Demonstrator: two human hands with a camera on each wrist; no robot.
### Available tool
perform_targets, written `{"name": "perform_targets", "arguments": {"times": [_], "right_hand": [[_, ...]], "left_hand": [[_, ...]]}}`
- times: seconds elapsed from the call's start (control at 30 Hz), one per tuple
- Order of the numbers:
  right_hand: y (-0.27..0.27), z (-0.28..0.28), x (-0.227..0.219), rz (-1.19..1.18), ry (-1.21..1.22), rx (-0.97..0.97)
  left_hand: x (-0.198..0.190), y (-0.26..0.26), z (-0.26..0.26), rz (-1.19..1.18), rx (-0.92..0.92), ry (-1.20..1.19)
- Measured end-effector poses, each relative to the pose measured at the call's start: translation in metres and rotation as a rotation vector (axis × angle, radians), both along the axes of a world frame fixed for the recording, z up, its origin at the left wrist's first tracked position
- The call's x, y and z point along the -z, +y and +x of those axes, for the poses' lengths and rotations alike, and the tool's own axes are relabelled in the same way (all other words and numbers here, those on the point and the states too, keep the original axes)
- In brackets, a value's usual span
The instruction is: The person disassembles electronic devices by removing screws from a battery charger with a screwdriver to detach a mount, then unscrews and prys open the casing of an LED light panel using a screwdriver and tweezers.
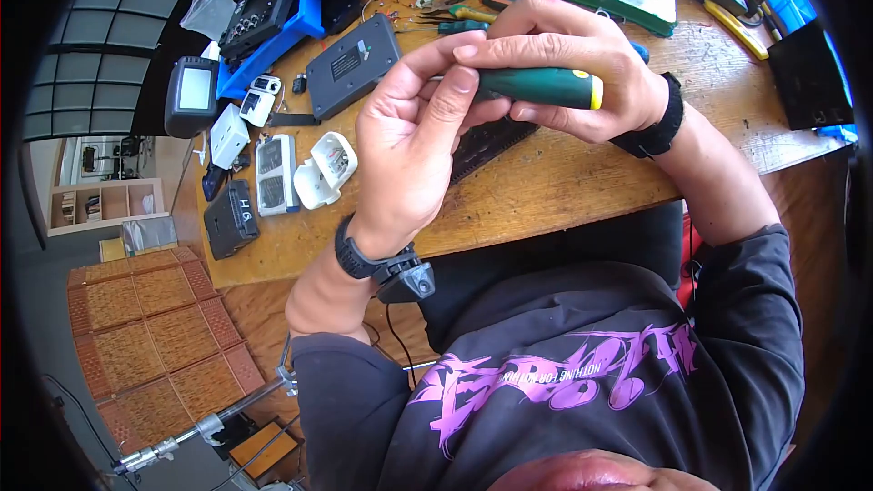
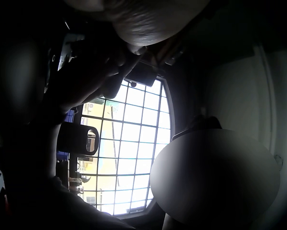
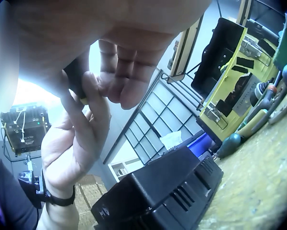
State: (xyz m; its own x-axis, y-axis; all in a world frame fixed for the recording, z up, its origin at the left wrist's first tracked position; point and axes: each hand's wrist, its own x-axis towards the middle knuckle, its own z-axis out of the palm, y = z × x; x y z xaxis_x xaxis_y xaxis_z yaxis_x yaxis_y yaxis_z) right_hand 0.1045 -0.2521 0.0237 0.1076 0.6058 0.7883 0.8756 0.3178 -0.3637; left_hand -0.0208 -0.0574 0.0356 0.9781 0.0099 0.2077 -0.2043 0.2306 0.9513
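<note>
Right hand [image 1: 591, 53], nearest its wrist camera: curled round one green screwdriver [image 1: 538, 86], held above the wooden workbench [image 1: 582, 186]. Left hand [image 1: 406, 141]: thumb and fingers pinching the screwdriver's front end, tip hidden from me. Head view alone gives me the handle's yellow butt [image 1: 597, 92] and an opened white case [image 1: 316, 184]. Right wrist view adds a yellow toolbox [image 3: 226, 80], latches [image 3: 214, 116] showing. Left wrist view, very dark: one bright gridded window [image 2: 131, 143]; grip unreadable to me there.

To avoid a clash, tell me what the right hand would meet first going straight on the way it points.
Most likely the left hand: in the head view, the right hand points across towards it, though any gap between them is hard to judge.
</note>
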Motion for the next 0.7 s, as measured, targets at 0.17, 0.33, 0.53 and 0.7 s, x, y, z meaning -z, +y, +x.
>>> {"name": "perform_targets", "arguments": {"times": [0.17, 0.33, 0.53, 0.7], "right_hand": [[0.003, 0.007, 0.010, 0.257, 0.143, 0.061], [0.006, 0.015, 0.030, 0.325, 0.530, 0.084], [0.005, 0.022, 0.038, 0.307, 0.600, 0.169], [0.006, 0.023, 0.037, 0.338, 0.580, 0.156]], "left_hand": [[-0.042, 0.002, -0.032, 0.048, 0.162, 0.202], [-0.054, 0.003, -0.059, 0.017, 0.743, -0.422], [-0.056, -0.036, -0.098, -0.272, 0.449, -0.527], [-0.068, -0.048, -0.117, -0.238, 0.436, -0.513]]}}
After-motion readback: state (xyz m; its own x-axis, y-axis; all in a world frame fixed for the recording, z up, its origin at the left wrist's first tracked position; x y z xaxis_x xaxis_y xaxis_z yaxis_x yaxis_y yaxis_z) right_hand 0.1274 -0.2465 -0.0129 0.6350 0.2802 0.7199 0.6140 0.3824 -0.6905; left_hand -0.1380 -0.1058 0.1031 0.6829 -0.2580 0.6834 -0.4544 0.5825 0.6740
